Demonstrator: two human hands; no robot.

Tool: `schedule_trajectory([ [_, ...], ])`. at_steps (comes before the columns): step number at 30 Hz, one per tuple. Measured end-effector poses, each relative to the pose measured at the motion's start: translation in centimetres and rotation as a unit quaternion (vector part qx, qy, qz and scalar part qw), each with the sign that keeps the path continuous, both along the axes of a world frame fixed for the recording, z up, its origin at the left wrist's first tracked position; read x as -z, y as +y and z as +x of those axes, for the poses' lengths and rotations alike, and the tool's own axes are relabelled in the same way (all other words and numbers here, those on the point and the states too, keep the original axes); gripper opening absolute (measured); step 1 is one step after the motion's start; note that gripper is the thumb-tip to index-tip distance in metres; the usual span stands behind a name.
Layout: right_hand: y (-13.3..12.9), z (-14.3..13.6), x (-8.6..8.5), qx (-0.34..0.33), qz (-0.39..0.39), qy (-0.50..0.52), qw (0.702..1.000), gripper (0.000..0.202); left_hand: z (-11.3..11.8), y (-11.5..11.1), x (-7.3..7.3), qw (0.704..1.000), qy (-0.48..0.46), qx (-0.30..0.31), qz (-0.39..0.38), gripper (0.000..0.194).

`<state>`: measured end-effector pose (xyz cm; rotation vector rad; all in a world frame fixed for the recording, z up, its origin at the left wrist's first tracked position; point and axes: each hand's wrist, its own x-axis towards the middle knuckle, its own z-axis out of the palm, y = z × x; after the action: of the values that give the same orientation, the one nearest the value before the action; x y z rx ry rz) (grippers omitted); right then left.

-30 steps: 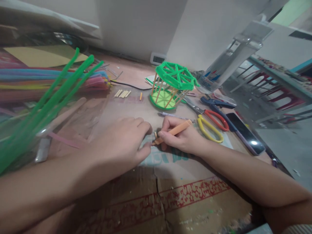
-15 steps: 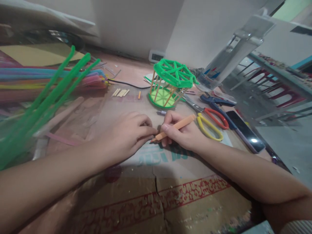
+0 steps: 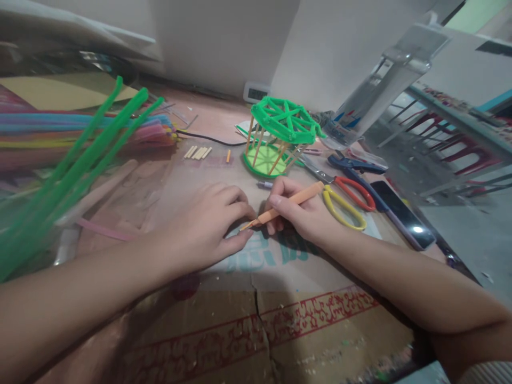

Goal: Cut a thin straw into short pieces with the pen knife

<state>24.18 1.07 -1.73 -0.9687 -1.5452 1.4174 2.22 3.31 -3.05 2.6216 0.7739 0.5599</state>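
Observation:
My right hand (image 3: 298, 210) is closed around an orange marker (image 3: 306, 194), which slants down to the left. Its tip meets a thin, short stick (image 3: 245, 226), partly orange, at the fingertips of my left hand (image 3: 214, 221). The left thumb and fingers pinch around this stick, though they hide some of it. Under both hands lies a pale sheet with teal writing (image 3: 256, 255). Past the hands stands a round green pipe-cleaner frame (image 3: 285, 118) on thin stick posts. To its left are several short pale sticks (image 3: 198, 152) and one orange stick (image 3: 228, 156).
Scissors (image 3: 356, 193) with red handles, a yellow-handled tool (image 3: 344, 208), blue-handled pliers (image 3: 356, 164) and a phone (image 3: 402, 216) lie at right. A clear bottle (image 3: 372, 96) stands behind. Pipe cleaners (image 3: 80, 128) fill the left. A small digital clock (image 3: 256, 93) is by the wall.
My left thumb has moved down and away from the index finger, showing the thin stick. The marker in my right hand has shifted slightly up and tilted flatter.

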Motion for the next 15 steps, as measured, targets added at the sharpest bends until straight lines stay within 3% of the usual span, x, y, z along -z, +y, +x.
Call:
schedule_trajectory([
  [3,0.2,0.1,0.2,0.017,0.009,0.008,1.000,0.039,-0.3,0.0,-0.8,0.999,0.025,0.003,-0.026,0.031],
  [8,0.7,0.5,0.8,0.048,-0.001,0.049,0.998,0.032,-1.3,0.8,-2.1,0.992,0.070,0.073,-0.074,0.042],
  [15,0.8,0.6,0.8,0.054,-0.019,0.054,0.997,0.034,-1.6,1.7,-1.1,0.993,0.052,0.070,-0.076,0.029],
])
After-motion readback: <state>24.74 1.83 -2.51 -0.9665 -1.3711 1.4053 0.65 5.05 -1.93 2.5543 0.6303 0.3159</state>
